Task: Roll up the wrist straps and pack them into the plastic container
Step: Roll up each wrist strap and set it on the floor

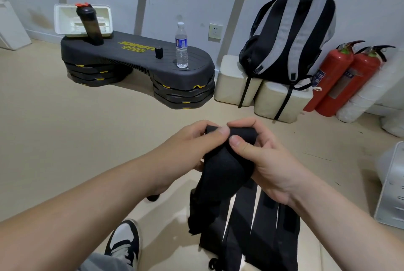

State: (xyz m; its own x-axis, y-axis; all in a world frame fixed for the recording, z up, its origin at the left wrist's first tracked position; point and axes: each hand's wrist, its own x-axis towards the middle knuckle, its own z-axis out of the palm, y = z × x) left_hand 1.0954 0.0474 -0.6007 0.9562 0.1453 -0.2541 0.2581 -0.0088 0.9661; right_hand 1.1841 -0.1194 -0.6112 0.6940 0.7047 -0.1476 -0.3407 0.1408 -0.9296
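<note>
A black wrist strap (pixel 223 168) hangs in front of me, its top end held between both hands. My left hand (pixel 192 139) grips the strap's upper left part, thumb on top. My right hand (pixel 258 152) pinches the upper right part, thumb pressed on the fabric. Several more black straps (pixel 262 227) lie side by side on the floor below my hands. A white plastic container (pixel 65 19) stands on its side on the far left end of the black step platform (pixel 140 56).
A dark shaker bottle (pixel 90 23) and a water bottle (pixel 181 45) stand on the platform. A striped backpack (pixel 290 39) rests on white blocks (pixel 234 82). Two red fire extinguishers (pixel 341 78) lean at right. A white-grey box (pixel 391 185) is at the right edge. My shoe (pixel 124 240) is below.
</note>
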